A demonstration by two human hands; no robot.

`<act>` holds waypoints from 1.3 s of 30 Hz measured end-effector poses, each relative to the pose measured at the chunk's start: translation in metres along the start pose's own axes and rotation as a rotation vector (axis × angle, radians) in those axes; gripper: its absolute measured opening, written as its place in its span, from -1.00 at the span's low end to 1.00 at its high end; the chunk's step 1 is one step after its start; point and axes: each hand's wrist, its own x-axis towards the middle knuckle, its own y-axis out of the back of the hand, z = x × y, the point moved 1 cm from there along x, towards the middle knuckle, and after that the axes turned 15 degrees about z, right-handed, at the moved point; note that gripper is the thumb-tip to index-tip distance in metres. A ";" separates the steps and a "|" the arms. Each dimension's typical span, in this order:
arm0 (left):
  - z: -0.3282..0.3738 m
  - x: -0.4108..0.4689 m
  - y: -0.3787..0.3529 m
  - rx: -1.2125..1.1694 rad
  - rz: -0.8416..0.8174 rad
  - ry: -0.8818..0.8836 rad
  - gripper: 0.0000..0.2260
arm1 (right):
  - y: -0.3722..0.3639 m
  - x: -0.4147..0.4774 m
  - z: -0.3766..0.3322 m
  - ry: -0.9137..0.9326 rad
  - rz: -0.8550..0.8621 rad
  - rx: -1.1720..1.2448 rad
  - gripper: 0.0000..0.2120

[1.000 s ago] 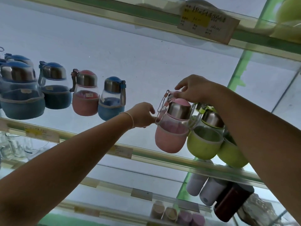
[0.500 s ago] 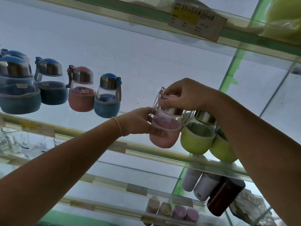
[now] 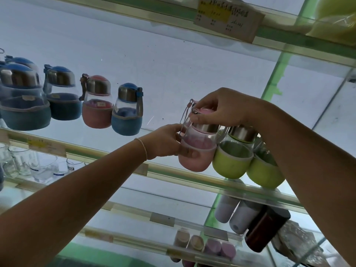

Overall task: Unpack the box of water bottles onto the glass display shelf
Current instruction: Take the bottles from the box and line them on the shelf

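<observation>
A small pink-sleeved water bottle (image 3: 198,151) with a steel collar and pink lid stands on the glass display shelf (image 3: 107,153). My left hand (image 3: 165,140) grips its body from the left, thumb across the pink sleeve. My right hand (image 3: 223,108) covers the lid from above, fingers pinching the top beside the strap. Two green-sleeved bottles (image 3: 234,158) stand pressed against its right side. Further left on the same shelf are a blue bottle (image 3: 127,110), a pink bottle (image 3: 97,102) and larger blue ones (image 3: 61,93). The box is out of view.
A price card (image 3: 228,18) hangs on the shelf above. Below are clear glasses (image 3: 42,168) at left, and white and dark red flasks (image 3: 250,222) at right. Small pastel cups (image 3: 204,245) sit lower still. A green upright (image 3: 273,79) runs behind the shelves.
My left hand has moved from the strap onto the pink bottle's body and closed on it. My right hand has settled lower over the lid. The view shifted slightly.
</observation>
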 end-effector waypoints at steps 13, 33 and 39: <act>-0.005 -0.006 0.001 0.013 0.031 0.015 -0.41 | 0.010 -0.003 0.003 -0.011 0.000 0.125 -0.66; 0.004 -0.018 0.006 0.016 0.116 0.094 -0.35 | 0.009 -0.005 0.002 -0.001 -0.003 0.069 -0.65; 0.004 -0.022 0.042 0.131 0.151 0.047 -0.36 | 0.004 0.006 -0.028 -0.026 0.140 0.060 -0.56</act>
